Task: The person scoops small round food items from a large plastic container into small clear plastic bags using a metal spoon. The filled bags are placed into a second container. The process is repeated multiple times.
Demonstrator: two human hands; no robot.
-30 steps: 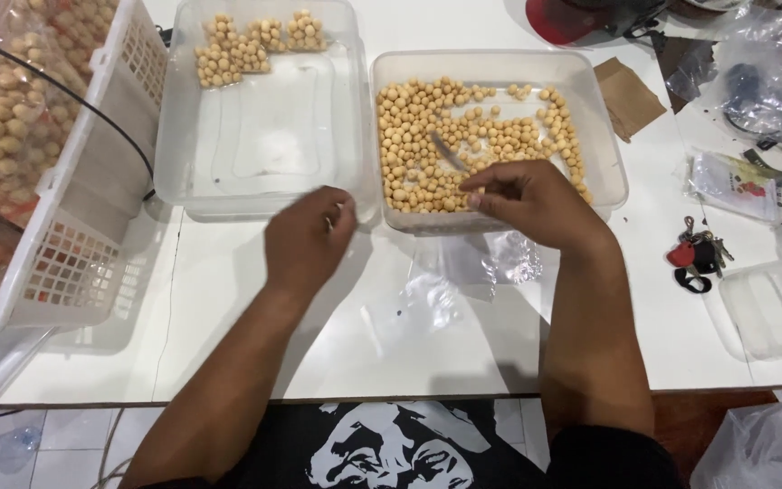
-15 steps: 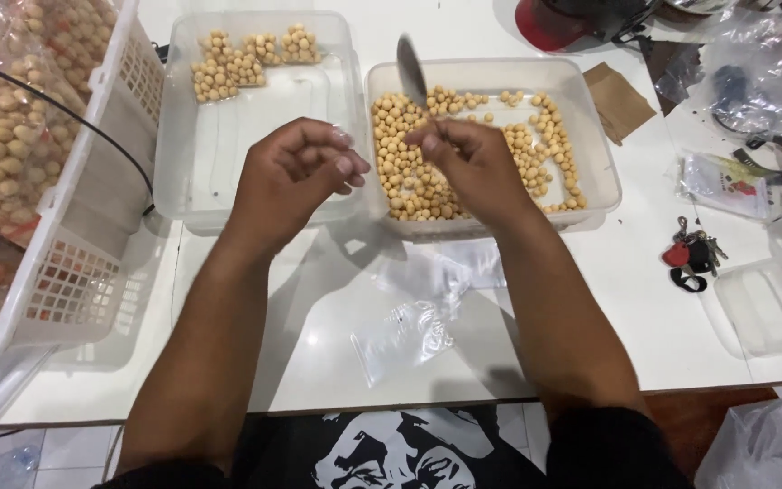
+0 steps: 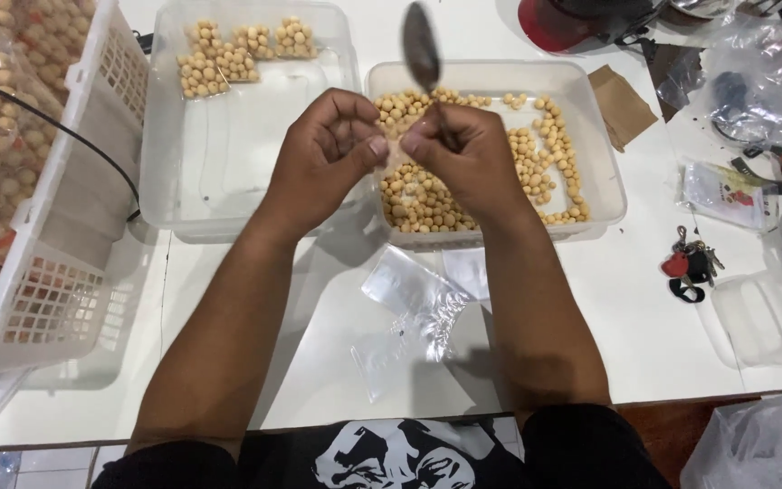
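Note:
My right hand (image 3: 465, 156) grips the handle of a metal spoon (image 3: 421, 45) that points up and away, over the right clear tub (image 3: 601, 136) of tan round balls (image 3: 536, 154). My left hand (image 3: 328, 154) meets it fingertip to fingertip, and both pinch something small and clear between them; I cannot tell what. The left clear tub (image 3: 165, 190) holds a few bunches of the same balls (image 3: 237, 52) at its far end.
A white slatted basket (image 3: 56, 226) with bagged balls stands at the left. Small clear plastic bags (image 3: 409, 317) lie on the white table near me. Keys (image 3: 690, 264), a clear lid (image 3: 767, 317), brown paper (image 3: 622, 104) and plastic clutter lie to the right.
Both hands rose from the tub's near rim and came together. The spoon left the balls and now points upward in my right hand.

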